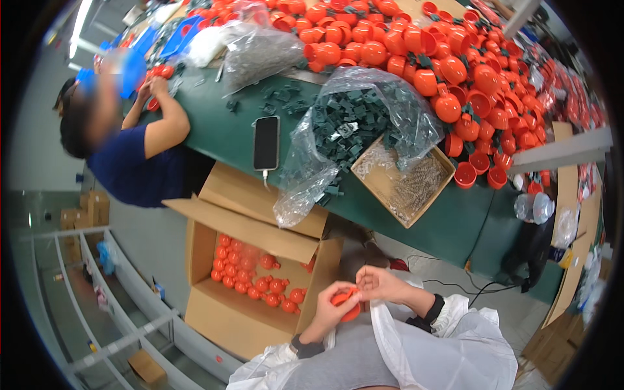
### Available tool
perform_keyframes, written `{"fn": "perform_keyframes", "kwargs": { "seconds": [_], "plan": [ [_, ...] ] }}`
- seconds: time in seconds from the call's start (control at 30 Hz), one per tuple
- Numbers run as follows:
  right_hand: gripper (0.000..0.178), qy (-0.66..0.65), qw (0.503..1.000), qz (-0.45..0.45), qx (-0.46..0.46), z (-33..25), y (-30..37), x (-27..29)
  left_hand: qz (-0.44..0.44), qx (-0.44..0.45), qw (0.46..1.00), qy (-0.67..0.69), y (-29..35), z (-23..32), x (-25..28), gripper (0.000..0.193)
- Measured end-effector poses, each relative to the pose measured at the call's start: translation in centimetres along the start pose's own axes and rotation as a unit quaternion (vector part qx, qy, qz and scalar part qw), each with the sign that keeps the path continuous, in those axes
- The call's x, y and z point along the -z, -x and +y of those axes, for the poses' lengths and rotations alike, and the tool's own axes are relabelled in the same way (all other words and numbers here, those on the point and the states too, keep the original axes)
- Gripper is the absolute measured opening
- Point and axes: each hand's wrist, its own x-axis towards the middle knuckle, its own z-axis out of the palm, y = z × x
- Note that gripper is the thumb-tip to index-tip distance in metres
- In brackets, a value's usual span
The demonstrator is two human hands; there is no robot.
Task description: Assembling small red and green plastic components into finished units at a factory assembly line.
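Note:
My left hand [329, 307] is closed around an orange-red round plastic cup-like part [350, 311], held low in front of my body. Close beside it, my right hand [385, 285] has its fingertips pinched together at the part's upper edge. Whatever sits between those fingertips is too small to make out. Left of my hands stands an open cardboard box [260, 318] with rows of similar orange-red round parts [244, 275] inside.
On the green table [221, 133] lie a heap of orange-red parts [448, 68], a clear bag of dark green clips [351, 120], a shallow box of small metal pieces [406, 218] and a phone [266, 144] on a cable. A co-worker [140, 156] sits at the left.

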Motion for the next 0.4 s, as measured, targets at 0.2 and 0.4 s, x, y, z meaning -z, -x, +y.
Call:
{"fn": "perform_keyframes", "kwargs": {
  "seconds": [0.2, 0.4],
  "plan": [
    [0.013, 0.116, 0.968, 0.224, -0.010, 14.1, -5.6, 11.3, 0.050, 0.036, 0.997, -0.052, -1.7, -8.4, 4.7, 0.015],
    [0.027, 0.560, 0.772, 0.286, -0.096, 28.1, -16.1, 25.8, 0.164, -0.095, 0.959, -0.213, -4.3, -14.3, 7.8, 0.015]
  ]
}}
